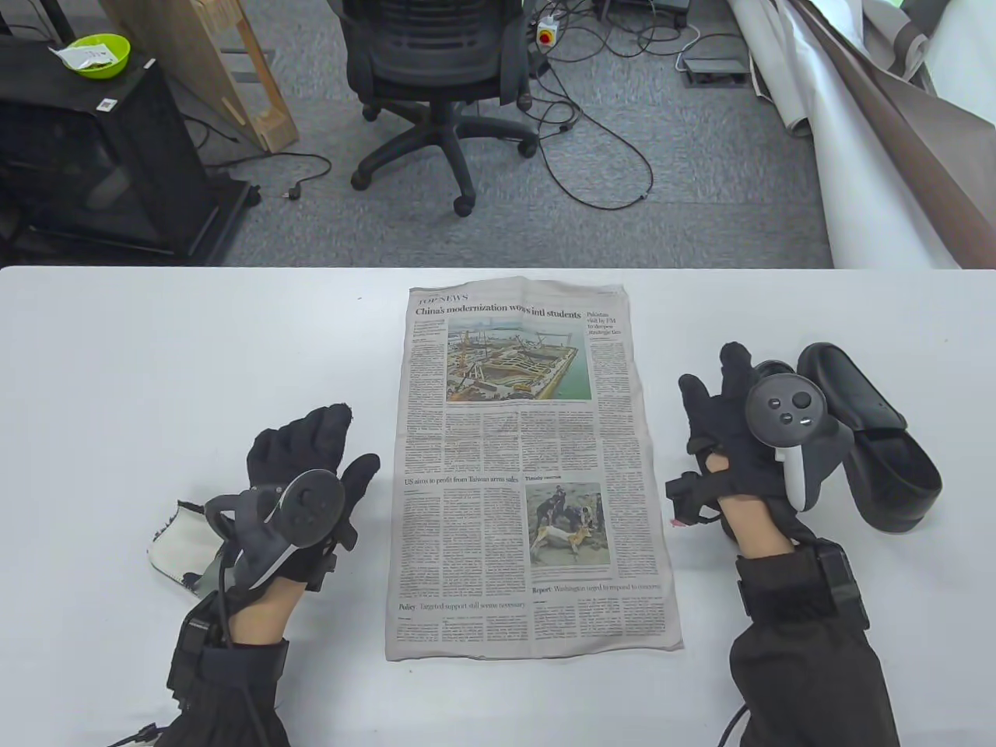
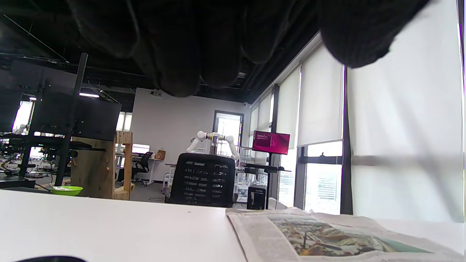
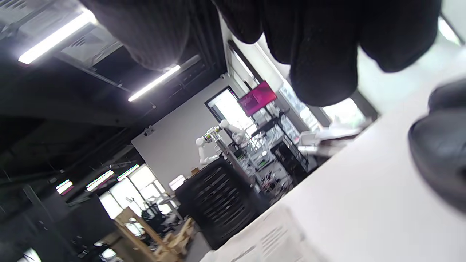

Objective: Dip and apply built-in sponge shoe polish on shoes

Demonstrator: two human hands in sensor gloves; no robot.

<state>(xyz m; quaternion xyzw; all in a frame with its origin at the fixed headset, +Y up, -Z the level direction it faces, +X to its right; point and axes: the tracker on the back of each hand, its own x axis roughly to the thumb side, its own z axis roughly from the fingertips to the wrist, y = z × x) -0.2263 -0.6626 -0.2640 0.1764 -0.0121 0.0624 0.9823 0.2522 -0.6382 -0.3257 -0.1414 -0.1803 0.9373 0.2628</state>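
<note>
A black leather shoe (image 1: 879, 436) lies on the white table (image 1: 156, 350) at the right, toe pointing away; its dark edge shows blurred in the right wrist view (image 3: 440, 153). My right hand (image 1: 712, 405) hovers just left of the shoe, fingers spread, holding nothing. My left hand (image 1: 327, 451) is over the table at the left of the newspaper (image 1: 529, 475), fingers stretched forward and empty. A white cloth-like item with dark marks (image 1: 175, 545) lies partly hidden under my left wrist. I see no polish bottle in any view.
The newspaper sheet lies flat in the middle of the table, also seen in the left wrist view (image 2: 327, 236). Beyond the far table edge stand an office chair (image 1: 436, 78), a black cabinet (image 1: 101, 163) with a green bowl (image 1: 97, 54), and floor cables.
</note>
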